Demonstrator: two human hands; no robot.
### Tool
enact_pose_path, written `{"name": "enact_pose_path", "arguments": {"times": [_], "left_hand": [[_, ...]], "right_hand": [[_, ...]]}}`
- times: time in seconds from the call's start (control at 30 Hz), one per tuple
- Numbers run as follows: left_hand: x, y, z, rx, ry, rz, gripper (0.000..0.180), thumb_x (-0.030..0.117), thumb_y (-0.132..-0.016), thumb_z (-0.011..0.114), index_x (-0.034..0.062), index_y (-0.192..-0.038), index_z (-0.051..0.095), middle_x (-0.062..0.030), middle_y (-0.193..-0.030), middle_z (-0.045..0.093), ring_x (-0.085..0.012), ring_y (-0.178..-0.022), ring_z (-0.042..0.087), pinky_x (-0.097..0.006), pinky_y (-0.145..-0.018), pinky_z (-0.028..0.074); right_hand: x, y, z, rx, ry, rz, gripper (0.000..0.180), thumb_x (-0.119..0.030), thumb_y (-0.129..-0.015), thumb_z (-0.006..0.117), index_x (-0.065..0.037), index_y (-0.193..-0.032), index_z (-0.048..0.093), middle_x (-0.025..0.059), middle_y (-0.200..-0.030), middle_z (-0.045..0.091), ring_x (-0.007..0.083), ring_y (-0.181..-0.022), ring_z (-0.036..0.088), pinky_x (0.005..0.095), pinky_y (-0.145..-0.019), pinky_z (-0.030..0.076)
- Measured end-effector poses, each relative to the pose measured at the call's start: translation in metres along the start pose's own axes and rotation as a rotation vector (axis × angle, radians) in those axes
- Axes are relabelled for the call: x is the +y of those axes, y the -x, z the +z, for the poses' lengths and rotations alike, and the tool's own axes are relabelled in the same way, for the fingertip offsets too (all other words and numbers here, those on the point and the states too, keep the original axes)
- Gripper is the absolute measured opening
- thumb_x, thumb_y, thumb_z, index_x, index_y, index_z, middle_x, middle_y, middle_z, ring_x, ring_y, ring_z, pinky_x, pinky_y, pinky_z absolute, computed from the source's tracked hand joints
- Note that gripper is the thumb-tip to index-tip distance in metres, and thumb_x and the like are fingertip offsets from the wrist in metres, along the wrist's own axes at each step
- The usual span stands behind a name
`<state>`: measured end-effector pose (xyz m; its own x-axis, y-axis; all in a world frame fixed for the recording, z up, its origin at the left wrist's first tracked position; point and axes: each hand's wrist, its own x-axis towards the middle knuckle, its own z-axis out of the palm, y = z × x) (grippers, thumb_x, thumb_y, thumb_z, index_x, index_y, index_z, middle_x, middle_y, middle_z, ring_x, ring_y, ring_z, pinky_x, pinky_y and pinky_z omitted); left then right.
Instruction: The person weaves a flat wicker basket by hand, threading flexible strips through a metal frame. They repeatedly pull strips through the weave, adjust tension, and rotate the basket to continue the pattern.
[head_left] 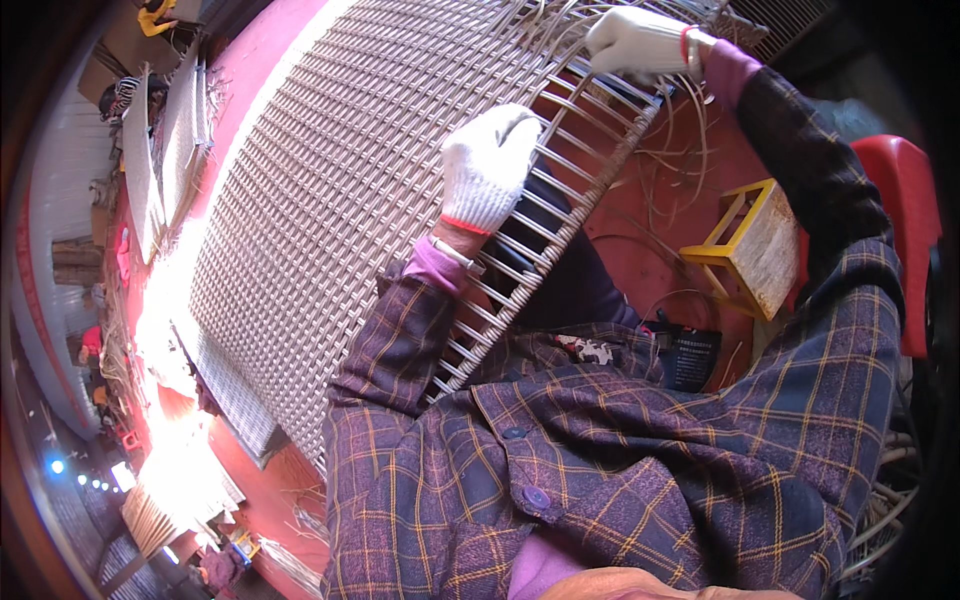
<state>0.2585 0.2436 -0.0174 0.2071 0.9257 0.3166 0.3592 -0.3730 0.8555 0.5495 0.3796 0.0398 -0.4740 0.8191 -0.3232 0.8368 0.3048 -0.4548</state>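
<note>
large pale woven rattan panel (pixel 330 200), tilted across the lap, right edge unfinished

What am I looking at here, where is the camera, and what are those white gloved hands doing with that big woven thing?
There is one picture, taken by a wide-angle camera worn on a person's head, looking down at their own arms. That is why straight edges bend near the rim.

The two hands in white knit gloves belong to that person, who wears a purple plaid jacket. The left hand rests on a large woven wicker panel, near where the finished weave ends and bare ribs begin. The right hand grips loose strands at the panel's upper edge.

The panel leans over a red floor. A small yellow-framed stool stands to the right, beside a red chair, with loose cane strands scattered around.
</note>
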Motion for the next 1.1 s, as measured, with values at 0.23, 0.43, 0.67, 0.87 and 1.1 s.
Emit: {"name": "enact_pose_path", "arguments": {"times": [0.23, 0.43, 0.67, 0.87, 1.1], "left_hand": [[0.027, -0.064, 0.014, -0.162, 0.349, -0.031, 0.027, 0.019, -0.109, 0.063, -0.0018, -0.122, 0.075, -0.0076, -0.094, 0.08, -0.0111, -0.066, 0.069, -0.026, -0.063, 0.055], [0.011, -0.082, 0.018, -0.269, 0.328, -0.172, 0.026, 0.025, -0.108, 0.068, 0.0019, -0.108, 0.079, 0.0036, -0.079, 0.068, -0.0046, -0.065, 0.059, -0.021, -0.059, 0.049], [-0.03, -0.076, 0.007, -0.241, -0.497, 0.324, 0.018, 0.024, -0.101, 0.066, 0.012, -0.101, 0.079, -0.0103, -0.083, 0.074, -0.0271, -0.073, 0.071, -0.039, -0.066, 0.056], [-0.033, -0.096, 0.029, -0.355, -0.902, 0.558, 0.025, 0.032, -0.101, 0.063, 0.0139, -0.094, 0.079, -0.0118, -0.088, 0.076, -0.0352, -0.081, 0.072, -0.048, -0.073, 0.057], [-0.034, -0.093, 0.053, -0.179, -0.723, 0.349, 0.038, 0.037, -0.104, 0.06, 0.0067, -0.093, 0.079, -0.0137, -0.087, 0.076, -0.0341, -0.083, 0.073, -0.047, -0.078, 0.057]], "right_hand": [[-0.007, 0.051, -0.052, 0.455, 0.046, -0.177, 0.023, -0.024, -0.096, 0.068, -0.003, -0.088, 0.076, 0.0116, -0.073, 0.07, 0.0221, -0.066, 0.066, 0.0397, -0.067, 0.053], [-0.055, 0.049, -0.012, 0.271, -0.096, -0.112, 0.022, -0.023, -0.106, 0.062, -0.005, -0.106, 0.074, 0.0077, -0.086, 0.071, 0.0159, -0.064, 0.067, 0.0317, -0.059, 0.053], [-0.006, 0.001, 0.044, 0.175, -0.045, -0.127, 0.027, -0.014, -0.1, 0.057, 0.001, -0.115, 0.073, 0.0106, -0.082, 0.072, 0.021, -0.063, 0.069, 0.0347, -0.061, 0.057], [0.003, 0.002, 0.017, 0.044, -0.219, -0.617, 0.035, -0.009, -0.098, 0.057, -0.001, -0.126, 0.075, 0.0018, -0.075, 0.073, 0.0071, -0.053, 0.06, 0.0249, -0.048, 0.047], [-0.018, -0.008, 0.009, -0.117, -0.153, 0.027, 0.023, -0.014, -0.098, 0.056, -0.001, -0.095, 0.075, 0.0029, -0.068, 0.071, 0.009, -0.049, 0.062, 0.0253, -0.044, 0.047]]}}
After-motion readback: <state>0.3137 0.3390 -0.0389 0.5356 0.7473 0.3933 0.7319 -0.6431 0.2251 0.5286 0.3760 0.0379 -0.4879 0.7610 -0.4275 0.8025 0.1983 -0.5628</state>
